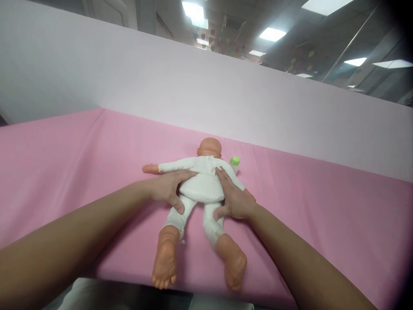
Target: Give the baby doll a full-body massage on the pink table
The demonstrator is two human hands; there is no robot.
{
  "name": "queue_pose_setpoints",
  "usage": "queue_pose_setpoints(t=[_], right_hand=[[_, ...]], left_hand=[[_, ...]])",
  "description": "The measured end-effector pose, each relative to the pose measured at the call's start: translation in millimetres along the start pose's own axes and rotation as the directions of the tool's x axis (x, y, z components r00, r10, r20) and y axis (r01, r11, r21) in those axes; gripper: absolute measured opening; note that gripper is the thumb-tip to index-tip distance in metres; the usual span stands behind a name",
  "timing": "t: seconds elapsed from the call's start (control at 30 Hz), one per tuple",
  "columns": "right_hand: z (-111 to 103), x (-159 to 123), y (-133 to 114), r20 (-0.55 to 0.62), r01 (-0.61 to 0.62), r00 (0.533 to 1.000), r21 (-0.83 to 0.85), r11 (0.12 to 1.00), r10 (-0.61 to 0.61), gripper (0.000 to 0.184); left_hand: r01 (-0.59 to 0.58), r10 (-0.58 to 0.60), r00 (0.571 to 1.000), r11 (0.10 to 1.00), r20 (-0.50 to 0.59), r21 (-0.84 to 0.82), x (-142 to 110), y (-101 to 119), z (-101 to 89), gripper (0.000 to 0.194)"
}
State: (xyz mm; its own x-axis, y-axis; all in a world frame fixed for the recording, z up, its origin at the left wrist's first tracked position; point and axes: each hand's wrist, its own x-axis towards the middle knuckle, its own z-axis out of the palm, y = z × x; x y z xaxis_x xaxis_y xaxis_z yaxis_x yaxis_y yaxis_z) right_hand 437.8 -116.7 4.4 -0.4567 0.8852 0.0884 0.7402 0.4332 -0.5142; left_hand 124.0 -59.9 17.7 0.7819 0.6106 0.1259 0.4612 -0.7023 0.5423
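Observation:
A baby doll [203, 187] with a white cloth body lies face down on the pink surface, the back of its bald head away from me. Its arms stretch out to the sides and its bare feet point toward me. My left hand [172, 187] grips the doll's left-hand side at the waist, thumb on the upper leg. On the other side my right hand [234, 196] holds the waist and hip, with the fingers along the back and the thumb by the thigh. A small bottle with a green cap [235, 161] is partly hidden beyond the doll's right-hand arm.
The pink sheet [322, 215] covers the table, with its near edge just past the doll's feet. A pale padded wall [226, 99] rises along the back. Above it, a glass or mirror-like panel [290, 47] shows ceiling lights.

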Motion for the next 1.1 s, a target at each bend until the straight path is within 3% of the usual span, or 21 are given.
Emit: queue_pose_setpoints(t=[0.13, 0.23, 0.33, 0.4, 0.47, 0.53, 0.63, 0.73, 0.83, 1.0, 1.1], right_hand=[[0.2, -4.0, -4.2, -0.080, -0.004, 0.997, -0.024, 1.000, 0.002, 0.138], [-0.5, -8.5, -10.8, -0.223, 0.000, 0.975, -0.082, 0.997, -0.018, 0.117], [1.1, -13.4, -19.6, -0.428, 0.082, 0.892, -0.156, 0.984, -0.142, 0.095], [4.1, -16.5, -28.0, -0.508, 0.174, 0.824, -0.195, 0.965, -0.251, 0.076], [8.0, -18.7, -38.5, -0.516, 0.258, 0.790, -0.210, 0.943, -0.330, 0.059], [12.0, -19.4, -49.1, -0.440, 0.317, 0.815, -0.204, 0.926, -0.376, 0.047], [16.3, -17.3, -60.7, -0.247, 0.348, 0.890, -0.173, 0.921, -0.383, 0.031], [18.3, -14.6, -64.1, -0.176, 0.330, 0.918, -0.160, 0.930, -0.356, 0.022], [19.9, -14.4, -62.0, -0.212, 0.341, 0.906, -0.143, 0.929, -0.366, 0.020], [21.8, -16.4, -57.2, -0.438, 0.346, 0.821, -0.129, 0.929, -0.367, 0.025], [20.5, -15.3, -56.6, -0.421, 0.303, 0.842, -0.144, 0.942, -0.336, 0.037]], left_hand=[[0.027, -0.021, 0.997, 0.996, -0.072, 0.090, -6.9, 10.6, -1.5, 0.122], [0.010, 0.022, 0.983, 0.985, -0.183, 0.171, -11.0, 26.8, -4.9, 0.093], [0.026, 0.062, 0.900, 0.980, -0.432, 0.195, -12.8, 43.9, -5.8, 0.044], [-0.011, 0.131, 0.833, 0.975, -0.538, 0.220, -13.2, 53.3, -2.4, 0.027], [-0.113, 0.242, 0.824, 0.956, -0.512, 0.270, -12.9, 61.0, 4.4, 0.021], [-0.188, 0.311, 0.852, 0.933, -0.422, 0.307, -11.8, 67.3, 13.1, 0.019], [-0.142, 0.240, 0.928, 0.935, -0.286, 0.326, -8.3, 73.2, 24.7, 0.016], [-0.089, 0.155, 0.967, 0.948, -0.200, 0.305, -5.2, 73.0, 29.7, 0.014], [-0.138, 0.194, 0.957, 0.958, -0.215, 0.250, -5.5, 69.0, 29.1, 0.013], [-0.192, 0.278, 0.870, 0.952, -0.408, 0.240, -7.7, 64.7, 26.8, 0.017], [-0.120, 0.228, 0.886, 0.954, -0.404, 0.275, -4.9, 64.5, 27.7, 0.020]])
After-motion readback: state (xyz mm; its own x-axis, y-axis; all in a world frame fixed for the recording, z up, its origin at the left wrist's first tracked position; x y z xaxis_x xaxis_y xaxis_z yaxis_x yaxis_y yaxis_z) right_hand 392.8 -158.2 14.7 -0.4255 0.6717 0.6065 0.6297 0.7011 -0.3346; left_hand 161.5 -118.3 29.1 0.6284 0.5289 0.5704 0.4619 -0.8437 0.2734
